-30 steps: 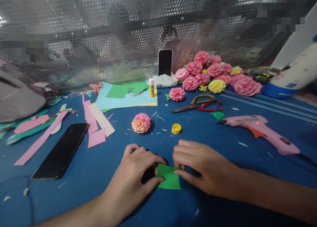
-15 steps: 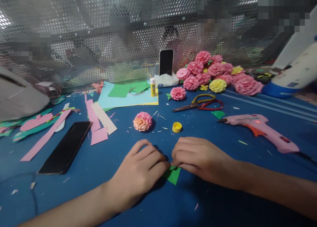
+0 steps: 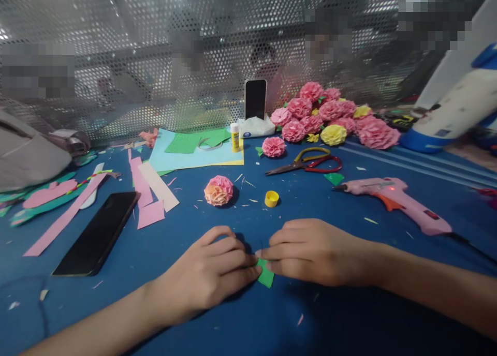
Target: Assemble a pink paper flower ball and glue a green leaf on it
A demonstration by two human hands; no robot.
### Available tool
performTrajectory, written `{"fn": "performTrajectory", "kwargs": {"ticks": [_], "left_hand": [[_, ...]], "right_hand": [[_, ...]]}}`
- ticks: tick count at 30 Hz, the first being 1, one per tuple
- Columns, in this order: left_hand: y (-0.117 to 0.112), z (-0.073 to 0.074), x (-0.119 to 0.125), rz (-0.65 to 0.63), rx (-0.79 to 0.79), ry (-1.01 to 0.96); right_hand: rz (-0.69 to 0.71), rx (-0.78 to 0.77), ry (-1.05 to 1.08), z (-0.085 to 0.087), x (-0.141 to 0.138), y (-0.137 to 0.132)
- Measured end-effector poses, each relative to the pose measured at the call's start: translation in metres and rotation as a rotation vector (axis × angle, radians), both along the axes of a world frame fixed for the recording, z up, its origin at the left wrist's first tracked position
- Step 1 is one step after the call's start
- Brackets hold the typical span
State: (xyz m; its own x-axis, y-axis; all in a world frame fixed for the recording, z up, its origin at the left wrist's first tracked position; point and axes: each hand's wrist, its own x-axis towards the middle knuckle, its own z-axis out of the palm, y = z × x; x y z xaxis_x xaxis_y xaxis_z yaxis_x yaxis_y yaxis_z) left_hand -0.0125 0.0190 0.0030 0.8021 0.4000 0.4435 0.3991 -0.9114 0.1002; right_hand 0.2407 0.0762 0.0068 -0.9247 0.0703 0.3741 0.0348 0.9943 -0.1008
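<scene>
A small piece of green paper (image 3: 266, 277) lies on the blue table between my two hands. My left hand (image 3: 212, 268) pinches its left edge, fingers curled and the thumb low on the paper. From the other side, my right hand (image 3: 318, 252) presses its fingertips and thumb onto the upper right part. The paper's upper edge is partly hidden by the fingers. Beyond my hands stand a pink and peach folded-paper ball (image 3: 218, 191) and a yellow glue cap (image 3: 272, 198).
A pink glue gun (image 3: 399, 201) with its cord and scissors (image 3: 303, 163) lie to the right. Paper flowers (image 3: 330, 110) are heaped behind. A dark phone (image 3: 97, 234) and pink paper strips (image 3: 70, 213) lie left. The glue stick (image 3: 235, 137) stands upright before a propped phone (image 3: 255, 99).
My fingers have shifted on the green paper; the right thumb now presses lower on it, and less of the paper shows. The whole view has moved slightly, so things sit further left.
</scene>
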Motion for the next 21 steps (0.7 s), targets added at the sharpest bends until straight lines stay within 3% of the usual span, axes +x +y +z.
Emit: {"fn": "performTrajectory", "kwargs": {"ticks": [5,21], "left_hand": [[0.0025,0.0018,-0.0011,-0.018,-0.015,0.004],[0.0086,0.0039,-0.0048,-0.112,0.219,0.07]], "right_hand": [[0.013,-0.003,0.003,-0.0009,0.0006,-0.0013],[0.054,0.009,-0.067,-0.0022,0.0009,0.0015]]}}
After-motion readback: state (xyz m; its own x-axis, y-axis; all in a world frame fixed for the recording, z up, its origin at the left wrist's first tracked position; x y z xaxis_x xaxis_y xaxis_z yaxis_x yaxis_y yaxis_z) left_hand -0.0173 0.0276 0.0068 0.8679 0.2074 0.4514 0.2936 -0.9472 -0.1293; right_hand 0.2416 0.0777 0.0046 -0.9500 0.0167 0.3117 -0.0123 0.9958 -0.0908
